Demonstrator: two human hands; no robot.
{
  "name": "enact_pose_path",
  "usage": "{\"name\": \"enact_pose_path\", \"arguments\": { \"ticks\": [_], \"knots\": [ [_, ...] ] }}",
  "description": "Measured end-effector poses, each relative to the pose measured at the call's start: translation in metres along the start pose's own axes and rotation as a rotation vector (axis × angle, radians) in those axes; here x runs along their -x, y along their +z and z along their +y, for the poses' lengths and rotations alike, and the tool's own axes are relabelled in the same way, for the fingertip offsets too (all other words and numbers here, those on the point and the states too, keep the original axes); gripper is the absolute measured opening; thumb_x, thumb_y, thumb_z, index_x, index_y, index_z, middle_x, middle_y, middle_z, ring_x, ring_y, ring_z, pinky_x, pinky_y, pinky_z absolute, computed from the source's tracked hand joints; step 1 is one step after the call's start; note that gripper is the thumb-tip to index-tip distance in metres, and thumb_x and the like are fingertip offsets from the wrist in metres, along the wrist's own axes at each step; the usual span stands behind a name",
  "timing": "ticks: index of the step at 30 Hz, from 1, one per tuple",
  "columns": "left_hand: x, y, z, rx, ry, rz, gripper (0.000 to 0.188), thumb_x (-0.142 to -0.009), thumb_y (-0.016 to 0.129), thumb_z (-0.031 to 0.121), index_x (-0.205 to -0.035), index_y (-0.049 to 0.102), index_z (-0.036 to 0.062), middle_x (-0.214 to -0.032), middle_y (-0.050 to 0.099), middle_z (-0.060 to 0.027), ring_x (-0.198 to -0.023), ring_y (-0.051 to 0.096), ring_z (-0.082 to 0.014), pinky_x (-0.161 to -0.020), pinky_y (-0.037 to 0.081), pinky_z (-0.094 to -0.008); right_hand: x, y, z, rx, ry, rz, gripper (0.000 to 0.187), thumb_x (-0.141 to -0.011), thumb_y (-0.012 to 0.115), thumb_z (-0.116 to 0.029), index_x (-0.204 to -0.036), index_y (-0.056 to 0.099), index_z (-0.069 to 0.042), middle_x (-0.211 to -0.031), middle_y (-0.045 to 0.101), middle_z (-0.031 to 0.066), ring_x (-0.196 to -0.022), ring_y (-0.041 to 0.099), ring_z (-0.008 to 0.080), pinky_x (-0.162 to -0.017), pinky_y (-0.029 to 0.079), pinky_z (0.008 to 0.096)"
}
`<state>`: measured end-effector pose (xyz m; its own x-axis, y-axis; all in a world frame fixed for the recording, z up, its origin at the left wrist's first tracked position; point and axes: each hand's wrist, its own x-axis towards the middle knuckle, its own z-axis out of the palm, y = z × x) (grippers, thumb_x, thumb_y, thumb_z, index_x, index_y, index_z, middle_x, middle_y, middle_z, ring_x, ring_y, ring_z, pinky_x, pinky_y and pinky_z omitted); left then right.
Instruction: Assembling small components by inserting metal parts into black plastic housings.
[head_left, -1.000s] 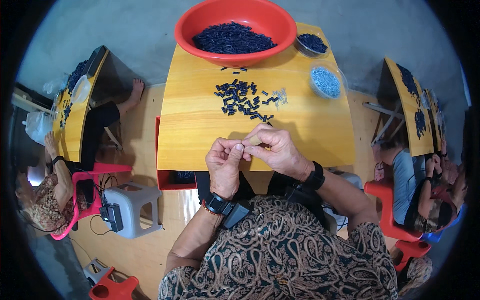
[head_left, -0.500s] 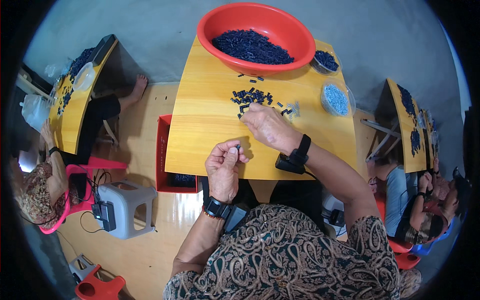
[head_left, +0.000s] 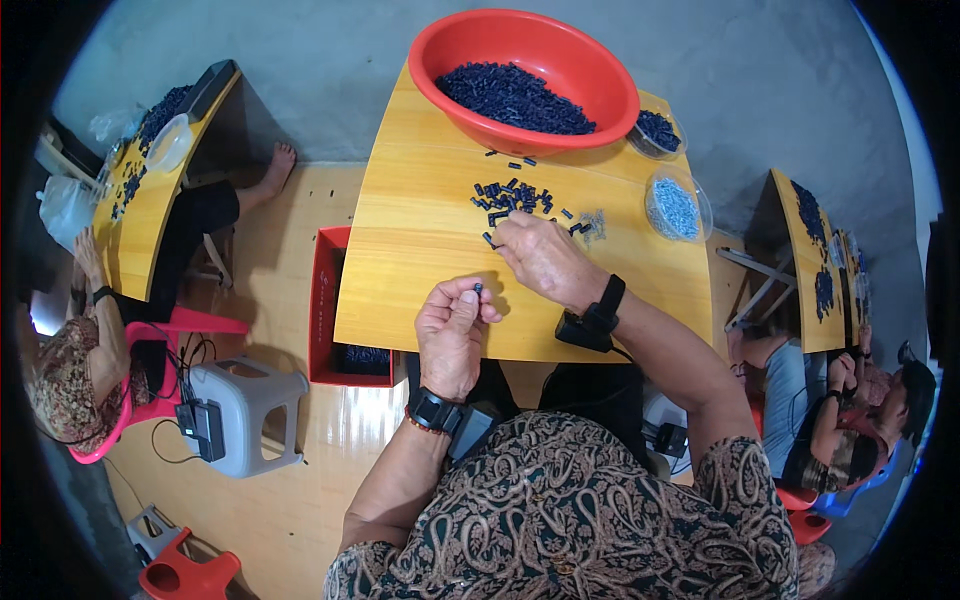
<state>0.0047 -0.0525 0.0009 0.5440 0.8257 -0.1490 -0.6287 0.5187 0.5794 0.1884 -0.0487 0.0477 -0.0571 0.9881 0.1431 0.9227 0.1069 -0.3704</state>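
Observation:
My left hand (head_left: 450,335) is closed above the table's near edge, pinching a small dark tubular piece (head_left: 478,288) upright between thumb and forefinger. My right hand (head_left: 545,258) reaches the near side of a loose pile of short dark tubular pieces (head_left: 512,196), its fingers drawn together and pointing down. One dark piece (head_left: 489,240) shows right beside those fingertips. What the right fingers grip, if anything, is hidden by the hand. Just right of the pile lies a small scatter of tiny silvery pieces (head_left: 594,224).
A red basin (head_left: 615,85) heaped with dark pieces stands at the table's (head_left: 400,230) far end. Clear tubs of dark pieces (head_left: 657,132) and light-blue pieces (head_left: 674,210) sit at the right. A red box (head_left: 325,300) is on the floor leftward. People work at tables on both sides.
The whole view has shifted slightly. My left hand keeps the same pinch on the small piece, and my right hand stays at the pile's near edge with almost no movement.

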Motion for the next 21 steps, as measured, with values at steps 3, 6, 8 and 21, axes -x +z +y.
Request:
{"name": "enact_pose_path", "arguments": {
  "ticks": [3,6,8,21],
  "knots": [
    [0.000,-0.002,-0.001,0.041,0.017,0.016,0.016,-0.096,0.057,0.009,-0.109,0.058,0.0010,-0.091,0.062,-0.0079,-0.074,0.060,-0.0133,-0.075,0.053,-0.0297,0.000,-0.003,-0.005,0.025,-0.023,-0.006,0.004,-0.081,0.059,-0.003,-0.085,0.058,-0.001,-0.083,0.055,0.0150,-0.077,0.060,0.0366,-0.066,0.050,0.0448],
    [0.000,0.001,0.000,0.022,0.015,0.039,0.016,-0.096,0.058,0.011,-0.108,0.058,0.0017,-0.089,0.061,-0.0069,-0.072,0.057,-0.0127,-0.072,0.052,-0.0286,0.001,-0.005,-0.006,0.034,-0.015,-0.025,0.003,-0.082,0.059,-0.003,-0.084,0.058,-0.001,-0.082,0.054,0.0149,-0.076,0.060,0.0366,-0.064,0.049,0.0454],
    [0.000,0.003,0.001,0.018,0.017,0.050,0.016,-0.096,0.058,0.012,-0.108,0.058,0.0020,-0.088,0.061,-0.0060,-0.070,0.055,-0.0120,-0.068,0.049,-0.0271,0.001,-0.006,-0.006,0.029,-0.019,-0.018,0.003,-0.082,0.058,-0.003,-0.084,0.057,-0.001,-0.082,0.053,0.0150,-0.075,0.060,0.0366,-0.064,0.049,0.0458],
    [-0.004,0.003,0.001,-0.018,0.105,0.084,0.013,-0.096,0.058,0.013,-0.104,0.060,0.0032,-0.085,0.059,-0.0036,-0.069,0.051,-0.0110,-0.068,0.046,-0.0265,0.056,-0.024,-0.016,-0.678,0.251,0.182,0.010,-0.086,0.063,-0.002,-0.091,0.055,0.002,-0.080,0.060,0.0115,-0.070,0.060,0.0182,-0.062,0.048,0.0327]
  ]
}}
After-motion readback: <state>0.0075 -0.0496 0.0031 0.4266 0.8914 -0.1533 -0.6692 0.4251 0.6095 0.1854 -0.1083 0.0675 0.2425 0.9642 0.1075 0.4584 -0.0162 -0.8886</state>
